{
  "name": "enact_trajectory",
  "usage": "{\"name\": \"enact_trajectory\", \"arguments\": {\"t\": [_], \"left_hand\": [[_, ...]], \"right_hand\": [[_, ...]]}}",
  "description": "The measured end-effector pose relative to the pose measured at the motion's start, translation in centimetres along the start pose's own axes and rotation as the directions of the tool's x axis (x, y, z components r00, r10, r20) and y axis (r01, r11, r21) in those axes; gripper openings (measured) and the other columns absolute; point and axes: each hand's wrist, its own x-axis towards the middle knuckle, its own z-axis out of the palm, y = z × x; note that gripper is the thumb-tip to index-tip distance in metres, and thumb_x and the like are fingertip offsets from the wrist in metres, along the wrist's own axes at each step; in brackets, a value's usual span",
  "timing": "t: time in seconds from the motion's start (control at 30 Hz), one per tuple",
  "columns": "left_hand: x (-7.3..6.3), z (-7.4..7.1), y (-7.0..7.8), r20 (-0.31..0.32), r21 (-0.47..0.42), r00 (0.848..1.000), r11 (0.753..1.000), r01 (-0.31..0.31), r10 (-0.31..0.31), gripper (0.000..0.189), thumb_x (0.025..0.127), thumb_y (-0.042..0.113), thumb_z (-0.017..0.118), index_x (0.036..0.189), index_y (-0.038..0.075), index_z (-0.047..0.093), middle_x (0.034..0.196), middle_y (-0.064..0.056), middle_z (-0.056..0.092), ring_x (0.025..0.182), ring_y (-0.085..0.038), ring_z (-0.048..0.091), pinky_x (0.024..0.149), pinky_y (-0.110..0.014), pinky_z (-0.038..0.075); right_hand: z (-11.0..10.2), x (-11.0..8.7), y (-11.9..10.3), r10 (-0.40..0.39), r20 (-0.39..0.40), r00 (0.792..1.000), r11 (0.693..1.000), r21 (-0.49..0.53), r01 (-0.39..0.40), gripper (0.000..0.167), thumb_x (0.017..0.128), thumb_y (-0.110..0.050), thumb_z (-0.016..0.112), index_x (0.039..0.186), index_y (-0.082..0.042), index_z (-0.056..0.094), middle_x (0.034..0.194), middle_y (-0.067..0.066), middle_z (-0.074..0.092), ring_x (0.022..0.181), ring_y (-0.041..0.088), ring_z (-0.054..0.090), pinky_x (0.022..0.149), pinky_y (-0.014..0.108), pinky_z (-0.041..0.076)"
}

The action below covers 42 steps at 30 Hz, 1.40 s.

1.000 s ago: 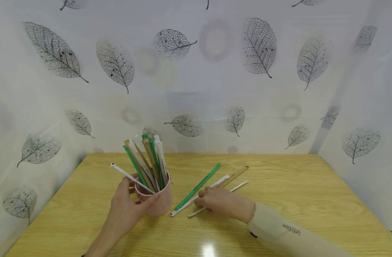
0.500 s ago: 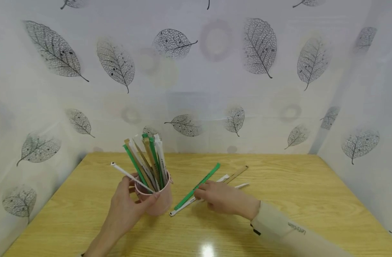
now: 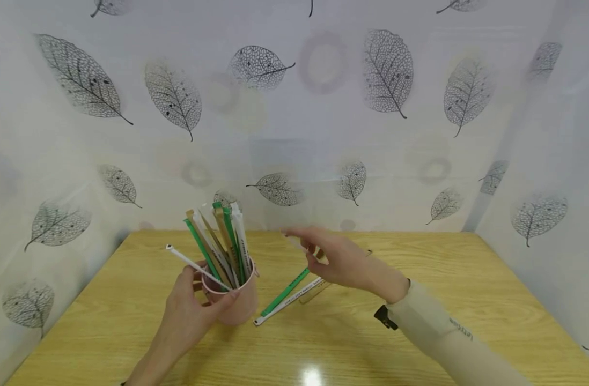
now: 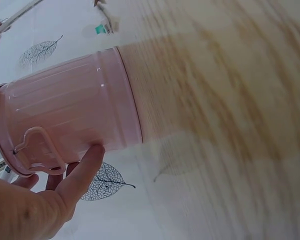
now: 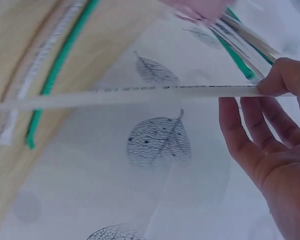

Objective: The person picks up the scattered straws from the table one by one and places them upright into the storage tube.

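Observation:
My left hand [image 3: 190, 311] holds a small pink bucket [image 3: 241, 305] by its side, thumb near the rim. In the left wrist view the bucket's heart-shaped handle [image 4: 40, 150] shows close to the thumb. Several paper-wrapped straws [image 3: 222, 241] in green, brown and white stand in it, and one white straw [image 3: 188, 260] leans out to the left. My right hand [image 3: 340, 262] is raised over the table, right of the bucket. Between its thumb and fingers it pinches a white wrapped straw [image 5: 140, 94], clearest in the right wrist view.
Under the right hand, a green straw [image 3: 285, 292], a white straw [image 3: 294, 296] and a brown straw [image 3: 314, 292] lie side by side on the wooden table [image 3: 420, 305]. A leaf-printed curtain [image 3: 323, 118] surrounds the table's back and sides.
My right hand has lifted from the straws on the table, taking up the white straw, and risen away from the tabletop. The left hand and bucket have stayed in place.

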Motion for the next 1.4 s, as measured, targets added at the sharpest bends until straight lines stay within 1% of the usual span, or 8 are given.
{"name": "enact_trajectory", "arguments": {"t": [0.2, 0.33, 0.43, 0.57, 0.77, 0.93, 1.13, 1.4], "left_hand": [[0.0, 0.0, -0.1, 0.001, 0.006, 1.0, 1.0, 0.003, -0.003, 0.084, 0.087, 0.05, 0.079, 0.147, 0.006, 0.039, 0.137, -0.016, 0.054, 0.119, -0.036, 0.06, 0.09, -0.043, 0.056], [-0.1, 0.1, -0.1, 0.001, 0.01, 1.0, 1.0, 0.006, -0.006, 0.084, 0.087, 0.049, 0.08, 0.146, 0.005, 0.04, 0.137, -0.016, 0.054, 0.12, -0.036, 0.06, 0.092, -0.045, 0.055], [-0.2, 0.0, -0.1, 0.009, 0.005, 1.0, 1.0, 0.012, -0.012, 0.085, 0.087, 0.051, 0.079, 0.146, 0.005, 0.039, 0.137, -0.016, 0.053, 0.12, -0.037, 0.059, 0.093, -0.048, 0.055], [-0.3, -0.1, -0.1, 0.016, 0.001, 1.0, 1.0, 0.014, -0.014, 0.085, 0.087, 0.051, 0.078, 0.147, 0.005, 0.038, 0.138, -0.017, 0.052, 0.121, -0.038, 0.059, 0.093, -0.051, 0.056], [-0.2, 0.0, -0.2, 0.005, -0.001, 1.0, 1.0, -0.003, 0.003, 0.084, 0.087, 0.049, 0.079, 0.147, 0.006, 0.039, 0.137, -0.016, 0.053, 0.12, -0.037, 0.06, 0.093, -0.05, 0.056], [-0.3, 0.0, -0.2, -0.006, 0.007, 1.0, 1.0, -0.014, 0.014, 0.083, 0.087, 0.048, 0.079, 0.146, 0.005, 0.039, 0.137, -0.017, 0.054, 0.119, -0.038, 0.06, 0.092, -0.052, 0.056], [-0.3, -0.1, -0.2, 0.002, 0.011, 1.0, 1.0, -0.01, 0.01, 0.084, 0.087, 0.049, 0.079, 0.146, 0.005, 0.039, 0.137, -0.017, 0.053, 0.12, -0.038, 0.06, 0.093, -0.052, 0.056], [0.0, -0.1, -0.2, 0.016, -0.015, 1.0, 1.0, -0.014, 0.015, 0.081, 0.087, 0.047, 0.08, 0.145, 0.009, 0.041, 0.135, -0.014, 0.054, 0.119, -0.035, 0.06, 0.082, -0.032, 0.057]], "right_hand": [[-1.5, 2.3, -0.1, 0.068, -0.208, 0.976, 0.973, 0.228, -0.019, 0.061, 0.088, 0.013, 0.063, 0.144, -0.002, 0.045, 0.092, 0.009, 0.067, 0.083, 0.015, 0.066, 0.065, 0.025, 0.061], [-2.0, 4.0, -0.7, 0.187, -0.321, 0.928, 0.925, 0.376, -0.057, 0.064, 0.087, 0.014, 0.063, 0.145, 0.0, 0.042, 0.1, 0.017, 0.068, 0.086, 0.017, 0.069, 0.069, 0.033, 0.064], [-2.0, 5.2, -1.1, 0.244, -0.391, 0.887, 0.885, 0.465, -0.039, 0.065, 0.087, 0.016, 0.062, 0.146, 0.001, 0.04, 0.102, 0.022, 0.065, 0.088, 0.017, 0.068, 0.074, 0.036, 0.064], [-1.7, 6.6, -1.9, 0.238, -0.482, 0.843, 0.859, 0.509, 0.049, 0.064, 0.086, 0.019, 0.063, 0.143, 0.005, 0.039, 0.102, 0.028, 0.063, 0.088, 0.015, 0.068, 0.075, 0.038, 0.064], [-1.1, 8.4, -3.1, 0.151, -0.56, 0.814, 0.835, 0.513, 0.198, 0.063, 0.085, 0.017, 0.063, 0.141, 0.01, 0.035, 0.1, 0.033, 0.061, 0.089, 0.013, 0.067, 0.075, 0.042, 0.064], [-0.1, 9.4, -3.6, 0.121, -0.567, 0.815, 0.831, 0.506, 0.229, 0.06, 0.086, 0.017, 0.061, 0.14, 0.012, 0.036, 0.101, 0.034, 0.06, 0.089, 0.016, 0.067, 0.073, 0.044, 0.064], [2.0, 9.3, -3.1, 0.075, -0.521, 0.851, 0.868, 0.453, 0.201, 0.054, 0.087, 0.018, 0.06, 0.137, 0.011, 0.04, 0.098, 0.03, 0.063, 0.085, 0.03, 0.068, 0.069, 0.038, 0.064], [4.1, 8.7, -1.9, 0.038, -0.453, 0.891, 0.9, 0.403, 0.166, 0.054, 0.089, 0.016, 0.061, 0.138, 0.007, 0.041, 0.097, 0.026, 0.066, 0.083, 0.034, 0.07, 0.066, 0.03, 0.063]]}}
